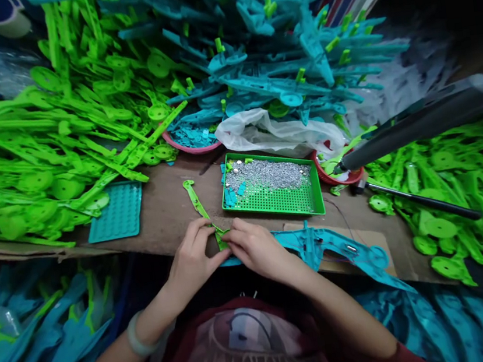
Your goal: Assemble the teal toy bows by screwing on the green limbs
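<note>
Dark red printed shirt [249, 353] nearest lens. Small green piece [221, 240] at front edge of bench [162, 202], left hand [191, 257] and right hand [261, 250] close together, fingertips pinching it. Steady hold, light pressure seem wise. Slim green part [194, 197] just beyond; long teal part [323, 242], green tray [278, 212] crowd right; leftward, bare bench offers room.

Passable over brown tabletop [162, 196] between teal mat [115, 212] and green tray [270, 202], narrowed by a slim lime piece [193, 195]. Blocked left by a lime heap [35, 147], far by a teal stack [261, 55], near right by a long teal part [334, 242], farther right by red basket [340, 180], slanting grey rod [415, 124] and second lime pile [441, 227].
</note>
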### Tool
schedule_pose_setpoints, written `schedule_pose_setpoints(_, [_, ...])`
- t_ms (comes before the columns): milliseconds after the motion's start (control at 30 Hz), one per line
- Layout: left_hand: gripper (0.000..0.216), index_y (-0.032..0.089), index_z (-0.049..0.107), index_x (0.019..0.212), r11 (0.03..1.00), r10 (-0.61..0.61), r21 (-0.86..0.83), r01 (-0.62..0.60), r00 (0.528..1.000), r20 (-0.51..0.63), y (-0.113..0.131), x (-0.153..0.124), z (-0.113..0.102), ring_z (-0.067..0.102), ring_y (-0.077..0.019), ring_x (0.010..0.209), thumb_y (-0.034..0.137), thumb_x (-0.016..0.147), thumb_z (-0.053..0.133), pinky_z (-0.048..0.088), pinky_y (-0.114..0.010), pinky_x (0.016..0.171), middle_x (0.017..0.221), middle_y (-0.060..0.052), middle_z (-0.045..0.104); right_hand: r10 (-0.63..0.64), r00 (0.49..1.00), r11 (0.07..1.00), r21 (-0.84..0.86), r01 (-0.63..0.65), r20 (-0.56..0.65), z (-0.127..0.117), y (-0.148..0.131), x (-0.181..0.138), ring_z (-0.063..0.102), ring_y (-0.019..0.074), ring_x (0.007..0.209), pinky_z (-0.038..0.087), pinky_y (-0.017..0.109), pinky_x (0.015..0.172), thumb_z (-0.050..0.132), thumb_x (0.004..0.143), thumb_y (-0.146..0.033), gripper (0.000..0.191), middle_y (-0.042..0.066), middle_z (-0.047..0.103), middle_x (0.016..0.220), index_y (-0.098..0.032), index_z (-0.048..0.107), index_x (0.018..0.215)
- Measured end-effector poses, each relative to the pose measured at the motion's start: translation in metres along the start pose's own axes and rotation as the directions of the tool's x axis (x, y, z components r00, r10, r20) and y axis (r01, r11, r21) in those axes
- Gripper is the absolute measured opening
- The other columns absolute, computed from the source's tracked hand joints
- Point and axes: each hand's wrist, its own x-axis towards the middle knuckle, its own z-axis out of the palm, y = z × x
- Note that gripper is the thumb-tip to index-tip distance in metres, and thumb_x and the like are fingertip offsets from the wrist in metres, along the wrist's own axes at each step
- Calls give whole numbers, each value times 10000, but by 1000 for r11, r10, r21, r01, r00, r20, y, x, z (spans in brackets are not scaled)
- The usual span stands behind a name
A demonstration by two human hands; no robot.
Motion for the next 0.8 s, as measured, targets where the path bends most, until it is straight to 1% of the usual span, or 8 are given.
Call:
schedule_pose_setpoints(133, [337,174,564,1129,1000,-14,18,14,999,47,3,5,-4,627,-279,1117,367,897,715,579,-440,930,1189,-135,576,39,998,995,-95,-43,-45,3,5,-1,531,155,799,365,278,662,500,997,-163,177,57,564,969,-159,669,1050])
schedule_pose_setpoints(233, [367,162,567,1098,998,-21,62,17,997,73,5,9,-7,622,-290,1089,412,882,727,574,-454,908,1158,-140,579,-15,997,986,-170,2,-75,7,11,-5,515,174,829,363,281,661,501,993,-149,163,65,562,956,-165,662,1009])
schedule_pose_setpoints(300, [350,160,569,1079,996,-8,85,2,998,68,6,12,-8,615,-296,1079,414,889,718,567,-461,903,1140,-140,591,-54,996,976,-216,39,-64,9,15,-9,506,187,844,366,285,655,509,989,-145,154,75,562,954,-165,662,996])
schedule_pose_setpoints(400, [303,158,583,1094,995,52,81,-57,996,66,9,15,-8,607,-281,1042,376,914,693,556,-443,888,1100,-126,620,-33,998,974,-227,21,-49,9,18,-12,510,193,841,398,298,672,497,989,-132,174,92,563,978,-145,667,1022])
schedule_pose_setpoints(500, [187,167,611,1110,986,139,72,-152,978,159,12,18,-8,606,-260,1006,285,965,616,550,-422,866,1101,-110,646,11,999,995,-94,-16,-48,1,17,-12,533,172,819,445,301,714,468,995,-125,208,84,555,992,-140,673,1030])
schedule_pose_setpoints(633, [156,156,635,1090,982,155,58,-177,950,270,15,25,-10,606,-265,999,246,977,579,561,-432,851,1103,-112,650,51,987,977,211,-17,-153,-8,9,-13,581,153,859,479,280,779,485,1001,-146,192,42,568,931,-163,676,1018])
schedule_pose_setpoints(700, [117,148,646,1034,983,151,57,-175,942,299,15,28,-11,602,-270,1000,222,960,593,567,-431,841,1086,-117,641,61,981,958,285,-6,-185,-6,3,-15,595,150,869,476,272,784,517,988,-138,169,32,588,905,-171,683,1001])
schedule_pose_setpoints(800, [84,149,655,991,982,164,39,-185,937,307,12,30,-13,605,-260,1002,184,952,590,571,-408,826,1079,-119,637,64,983,940,340,-2,-170,2,-2,-17,613,153,866,475,272,778,541,971,-120,172,34,622,904,-183,700,973])
